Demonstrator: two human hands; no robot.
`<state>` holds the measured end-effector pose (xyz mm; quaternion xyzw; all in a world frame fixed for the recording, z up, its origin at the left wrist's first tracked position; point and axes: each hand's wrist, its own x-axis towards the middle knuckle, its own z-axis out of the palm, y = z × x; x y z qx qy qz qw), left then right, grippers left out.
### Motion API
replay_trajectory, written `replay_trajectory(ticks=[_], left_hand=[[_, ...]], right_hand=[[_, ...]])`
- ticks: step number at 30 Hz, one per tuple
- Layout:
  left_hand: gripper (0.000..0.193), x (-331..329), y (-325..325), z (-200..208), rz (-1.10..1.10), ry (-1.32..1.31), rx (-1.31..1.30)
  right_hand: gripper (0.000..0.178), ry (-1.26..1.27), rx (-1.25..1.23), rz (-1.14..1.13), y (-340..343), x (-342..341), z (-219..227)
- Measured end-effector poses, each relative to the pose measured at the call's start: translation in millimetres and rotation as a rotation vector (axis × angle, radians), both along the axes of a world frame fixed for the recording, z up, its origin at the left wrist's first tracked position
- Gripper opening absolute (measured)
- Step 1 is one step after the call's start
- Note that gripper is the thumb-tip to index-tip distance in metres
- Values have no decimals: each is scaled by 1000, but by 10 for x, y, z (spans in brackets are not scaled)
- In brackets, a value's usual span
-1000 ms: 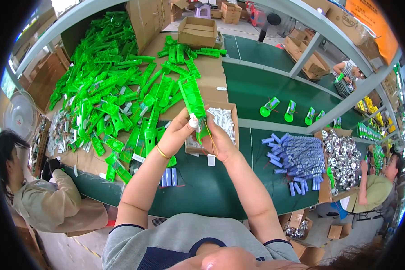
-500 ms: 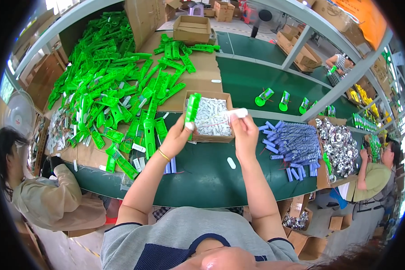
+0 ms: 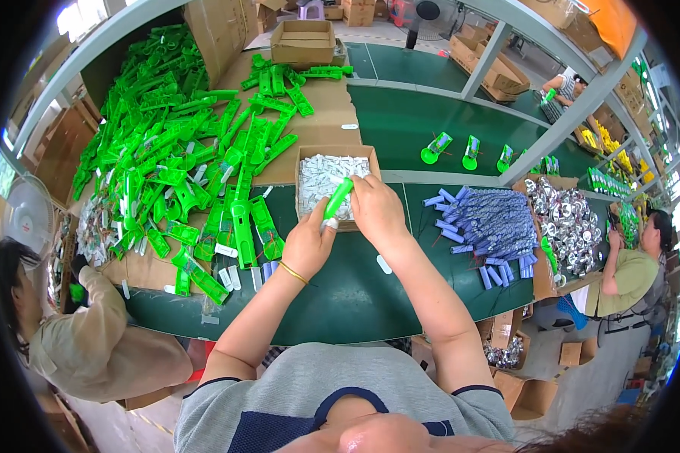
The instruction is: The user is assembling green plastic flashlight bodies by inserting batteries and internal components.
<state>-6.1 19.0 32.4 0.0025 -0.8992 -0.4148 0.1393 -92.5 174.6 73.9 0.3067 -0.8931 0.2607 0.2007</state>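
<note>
Over the near part of the small box, my left hand (image 3: 308,243) is closed around the lower end of a slim green plastic housing (image 3: 339,198). The fingers of my right hand (image 3: 378,209) are bent against the housing's upper right end, so both hands meet on it. A white oblong piece (image 3: 336,180) shows beside that upper end; whether it sits in the housing I cannot tell. Below the hands is a cardboard box (image 3: 375,161) of small white pieces. A loose white oblong piece (image 3: 384,264) lies on the green table by my right wrist.
A large heap of green housings (image 3: 166,143) fills the left side. Bundled blue-violet cylindrical cells (image 3: 491,223) lie at right, beside a box of shiny round metal parts (image 3: 567,234). Green assemblies (image 3: 471,153) stand beyond a metal rail. One co-worker (image 3: 91,325) sits left, another (image 3: 631,264) right.
My right hand has moved left and down with its white piece, onto the green housing. The housing has tilted and come lower. The whole view has shifted slightly.
</note>
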Motion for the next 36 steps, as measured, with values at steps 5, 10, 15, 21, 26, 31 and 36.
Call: replay_trajectory(ticks=[5,10,15,21,26,31,36], left_hand=[[51,-63,-114,104,-218,-361,605],[65,6,-40,179,-333,-348,962],[63,-37,-110,-79,-321,-343,1046],[60,-51,16,-149,-334,-353,1058],[63,-122,61,-443,-251,-114,673],[66,-109,193,-226,-208,-186,619],[67,-88,238,-395,-191,32,260]], right_hand=[[34,-142,-429,101,99,-114,-79],[26,-819,-684,270,132,-57,-401],[28,-1318,-1236,439,76,107,-314],[36,-1350,-1360,460,81,170,-546],[55,-1294,-1430,525,81,215,-496],[64,-969,-1205,196,56,218,-458],[54,-686,-929,-5,25,415,-536]])
